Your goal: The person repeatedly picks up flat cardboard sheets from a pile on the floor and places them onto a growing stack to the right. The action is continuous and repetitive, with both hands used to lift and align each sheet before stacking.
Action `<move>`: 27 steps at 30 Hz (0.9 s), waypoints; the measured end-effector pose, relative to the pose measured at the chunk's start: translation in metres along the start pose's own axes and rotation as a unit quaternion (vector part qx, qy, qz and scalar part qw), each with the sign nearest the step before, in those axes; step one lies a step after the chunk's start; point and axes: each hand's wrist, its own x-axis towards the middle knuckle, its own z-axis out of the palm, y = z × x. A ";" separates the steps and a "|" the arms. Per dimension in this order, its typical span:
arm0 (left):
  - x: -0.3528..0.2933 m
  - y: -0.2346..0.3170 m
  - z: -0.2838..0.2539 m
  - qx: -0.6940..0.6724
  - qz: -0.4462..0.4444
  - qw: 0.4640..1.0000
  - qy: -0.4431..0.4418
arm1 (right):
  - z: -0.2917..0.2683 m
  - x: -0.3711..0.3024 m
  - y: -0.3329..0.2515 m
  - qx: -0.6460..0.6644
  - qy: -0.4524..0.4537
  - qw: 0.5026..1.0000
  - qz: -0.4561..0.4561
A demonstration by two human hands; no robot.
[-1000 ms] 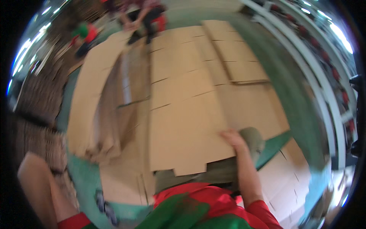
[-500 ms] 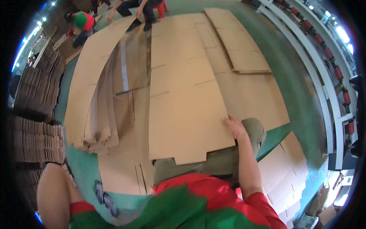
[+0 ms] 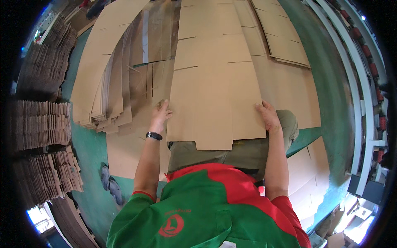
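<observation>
as right grip pinches cardboard, left grip half-open

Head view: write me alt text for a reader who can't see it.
A long, slotted cardboard sheet extends away from a seated person, whose right hand grips its right edge while the left hand, fingers loosely open, is at its left edge. More flat cardboard lies on both sides over a green floor, with upright cardboard stacks at far left.

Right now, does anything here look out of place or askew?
Yes: left of the cardboard sheet, a cardboard stack is splayed, its edges uneven; grey footwear lies on the green floor, odd beside cardboard.
</observation>
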 end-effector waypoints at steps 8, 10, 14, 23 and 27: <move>0.004 -0.010 0.036 0.005 -0.032 0.998 -0.059 | -0.026 -0.022 -0.059 -0.064 -0.003 0.991 -0.121; -0.010 -0.007 0.064 -0.042 -0.062 0.990 -0.116 | -0.048 -0.047 -0.105 -0.179 0.056 0.974 -0.130; -0.060 0.009 0.137 -0.096 -0.065 0.960 -0.257 | -0.092 -0.142 -0.182 -0.222 0.065 0.946 -0.228; -0.165 0.029 0.304 0.042 -0.095 0.809 -0.578 | -0.164 -0.405 -0.170 -0.151 0.369 0.900 -0.177; -0.229 0.012 0.366 0.106 -0.162 0.686 -0.701 | -0.203 -0.530 -0.105 -0.199 0.517 0.822 -0.133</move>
